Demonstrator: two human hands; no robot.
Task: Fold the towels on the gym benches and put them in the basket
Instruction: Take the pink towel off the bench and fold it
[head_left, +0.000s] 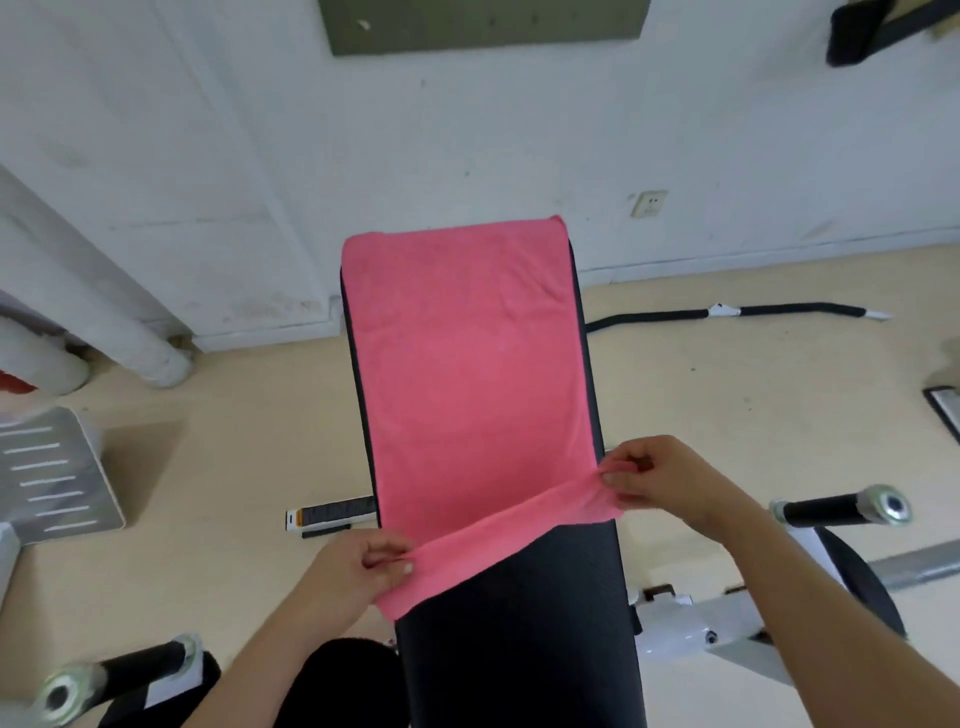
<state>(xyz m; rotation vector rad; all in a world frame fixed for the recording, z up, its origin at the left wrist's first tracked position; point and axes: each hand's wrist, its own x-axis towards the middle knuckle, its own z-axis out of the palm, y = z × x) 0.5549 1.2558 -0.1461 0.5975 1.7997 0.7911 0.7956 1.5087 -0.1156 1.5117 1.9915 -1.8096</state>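
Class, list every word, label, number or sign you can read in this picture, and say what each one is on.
None can be read.
The strip label on the floor left of the bench: print too blurred to read.
The wall socket: no legible marking.
The pink towel: no text.

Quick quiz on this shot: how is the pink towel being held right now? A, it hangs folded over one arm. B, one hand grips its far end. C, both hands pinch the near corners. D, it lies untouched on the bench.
C: the left hand and right hand each pinch a near corner of the towel, lifting that edge off the bench while the rest lies flat.
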